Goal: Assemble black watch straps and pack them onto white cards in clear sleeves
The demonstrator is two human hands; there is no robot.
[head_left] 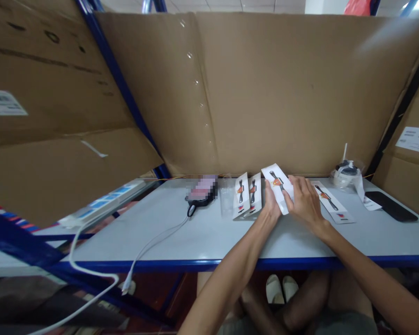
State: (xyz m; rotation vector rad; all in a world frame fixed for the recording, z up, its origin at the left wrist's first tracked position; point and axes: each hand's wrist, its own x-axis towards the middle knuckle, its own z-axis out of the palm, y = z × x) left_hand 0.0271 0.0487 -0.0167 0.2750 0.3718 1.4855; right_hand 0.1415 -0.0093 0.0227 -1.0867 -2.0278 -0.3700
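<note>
Both my hands hold one white printed card pack [278,184], tilted, just above the grey table [195,232]. My left hand [271,204] grips its lower left edge with fingers curled. My right hand [305,200] lies over its right side, fingers closed on it. Two like packs [247,194] stand side by side just left of my left hand. Another pack [331,201] lies flat to the right of my right hand.
A black phone [390,206] lies at the far right, behind it a wrapped tape roll [347,173]. A dark device [201,194] with a white cable [149,244] sits left of the packs. A power strip [101,204] lies at left. Cardboard walls surround the table.
</note>
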